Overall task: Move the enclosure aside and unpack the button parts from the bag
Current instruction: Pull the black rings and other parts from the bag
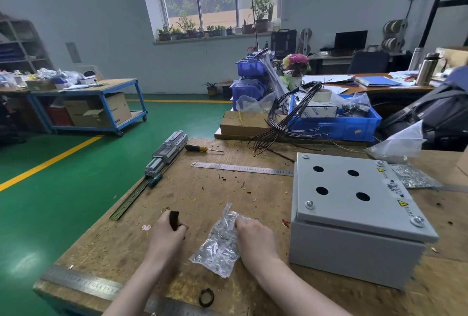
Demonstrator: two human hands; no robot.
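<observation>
The grey metal enclosure [354, 217], its lid drilled with several round holes, stands on the right part of the wooden workbench [228, 189]. A clear plastic bag [217, 247] with button parts lies flat in front of me, left of the enclosure. My right hand [253, 237] rests on the bag's right edge and pinches it. My left hand [168, 233] is to the left of the bag, closed around a small black part [174, 219]. A black ring [206, 297] lies on the bench near the front edge.
A steel ruler [240, 168], a yellow-handled screwdriver [200, 149] and a DIN rail with terminal blocks [166, 155] lie farther back. Another steel ruler [83, 284] lies along the front edge. Black wires [286, 118], a blue crate [342, 123] and more bags [400, 146] crowd the back right.
</observation>
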